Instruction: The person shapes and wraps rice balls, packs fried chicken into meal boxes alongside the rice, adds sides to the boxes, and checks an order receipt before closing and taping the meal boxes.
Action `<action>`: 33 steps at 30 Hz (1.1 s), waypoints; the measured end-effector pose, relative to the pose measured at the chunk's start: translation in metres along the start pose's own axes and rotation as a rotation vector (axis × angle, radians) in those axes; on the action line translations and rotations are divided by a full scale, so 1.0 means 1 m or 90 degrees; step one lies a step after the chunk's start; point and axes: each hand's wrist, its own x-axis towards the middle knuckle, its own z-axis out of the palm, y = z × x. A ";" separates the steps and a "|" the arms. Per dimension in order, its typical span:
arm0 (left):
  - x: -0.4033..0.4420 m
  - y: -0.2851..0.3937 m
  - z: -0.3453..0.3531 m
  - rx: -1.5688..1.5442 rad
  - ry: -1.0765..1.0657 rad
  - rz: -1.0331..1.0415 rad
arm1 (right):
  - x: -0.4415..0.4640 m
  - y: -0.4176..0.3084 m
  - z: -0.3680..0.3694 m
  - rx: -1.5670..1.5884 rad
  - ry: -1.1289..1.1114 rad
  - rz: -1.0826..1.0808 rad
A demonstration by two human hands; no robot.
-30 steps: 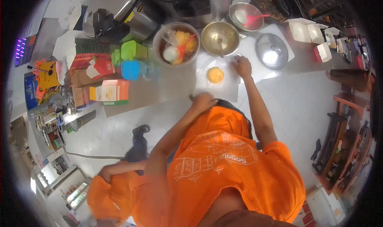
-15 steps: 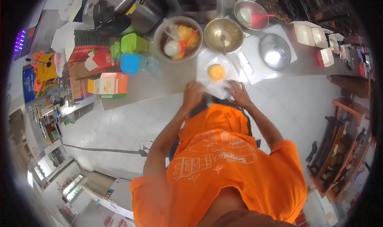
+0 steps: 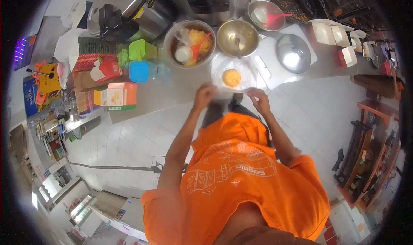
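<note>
A round, flat-topped mound of yellow rice [image 3: 231, 78] sits on a sheet of white wrapping paper [image 3: 220, 64] at the counter's front edge. My left hand [image 3: 204, 95] is closed on the near left corner of that paper, its fingers a little blurred. At the near right corner, my right hand [image 3: 259, 101] pinches the paper between thumb and fingers. The near edge stretches between both hands, lifted toward me. Just beyond the paper stands a metal bowl [image 3: 254, 47] with a fork [image 3: 238, 41] in it.
Left of it, a large bowl [image 3: 168, 51] holds yellow rice, a red spoon and a white cup. Rightward lie a white cutting board [image 3: 275, 79] and a domed metal piece [image 3: 294, 53]. Stacked red cartons [image 3: 95, 55], green and blue containers [image 3: 139, 70] and an orange box [image 3: 118, 95] stand left.
My hands have taken the paper's near corners and raised that edge. The left hand moved slightly up; the right hand has gone from spread fingers to a pinch.
</note>
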 end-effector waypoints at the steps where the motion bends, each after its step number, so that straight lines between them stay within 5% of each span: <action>1: -0.003 0.000 0.000 0.030 0.014 0.037 | -0.004 -0.001 -0.001 0.027 -0.015 0.031; 6: -0.017 -0.014 0.012 0.081 0.142 0.234 | -0.013 -0.002 -0.011 0.085 -0.051 0.097; 9: 0.006 0.008 0.013 -0.044 0.123 0.002 | 0.007 0.008 -0.007 0.180 -0.008 0.182; 12: 0.057 -0.003 0.024 -0.055 0.159 -0.085 | 0.042 0.030 -0.004 0.211 -0.015 0.318; 15: 0.085 -0.014 0.022 0.088 0.142 0.057 | 0.059 0.051 0.006 0.091 -0.086 0.404; 18: 0.082 0.003 0.036 0.252 0.218 -0.063 | 0.063 0.051 0.006 0.042 -0.091 0.430; 21: 0.043 0.038 0.050 0.317 0.120 0.186 | 0.066 0.035 -0.013 -0.019 -0.103 0.358; 24: 0.013 0.068 0.067 0.357 -0.012 0.264 | 0.093 -0.012 -0.018 -0.201 0.205 0.146; 27: 0.020 0.066 0.072 0.391 0.015 0.269 | 0.135 0.003 0.000 -0.331 0.130 -0.033; 30: 0.026 0.075 0.067 0.399 0.002 0.253 | 0.154 0.006 0.019 -0.393 -0.049 0.028; 33: 0.038 0.067 0.069 0.399 -0.011 0.227 | 0.155 0.005 0.016 -0.265 -0.051 0.069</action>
